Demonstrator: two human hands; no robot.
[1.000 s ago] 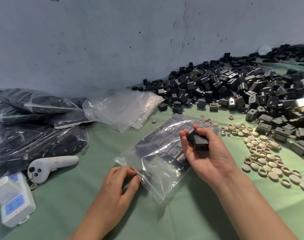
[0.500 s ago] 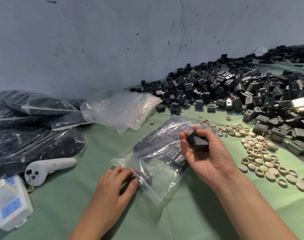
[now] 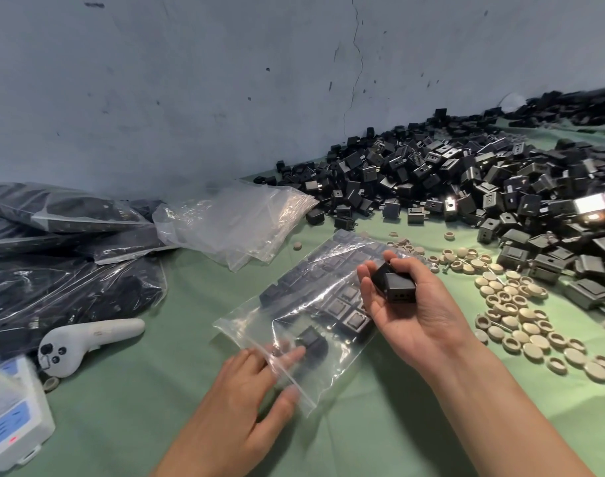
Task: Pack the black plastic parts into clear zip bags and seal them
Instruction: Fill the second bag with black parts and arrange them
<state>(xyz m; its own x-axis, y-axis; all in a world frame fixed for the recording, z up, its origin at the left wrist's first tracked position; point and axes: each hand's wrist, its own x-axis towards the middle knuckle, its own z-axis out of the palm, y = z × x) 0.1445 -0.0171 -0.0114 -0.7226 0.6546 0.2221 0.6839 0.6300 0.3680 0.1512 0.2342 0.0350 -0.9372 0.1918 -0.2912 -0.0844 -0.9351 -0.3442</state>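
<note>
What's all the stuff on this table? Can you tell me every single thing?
Loose black parts: a big heap, black, back right along the wall.
Clear zip bag: one, clear, centre, part-filled with rows of black parts.
Filled bags: several, clear with black contents, far left.
Empty clear bags: a small stack, clear, left of centre.
Beige caps: many, beige, right of the zip bag.
Controller: one, white, front left.
Device: one, white with blue panel, bottom left.
Table cover: one, green, under everything.
Left hand: at the zip bag's mouth, blurred.
Right hand: palm up, holding seemingly two held black parts.
</note>
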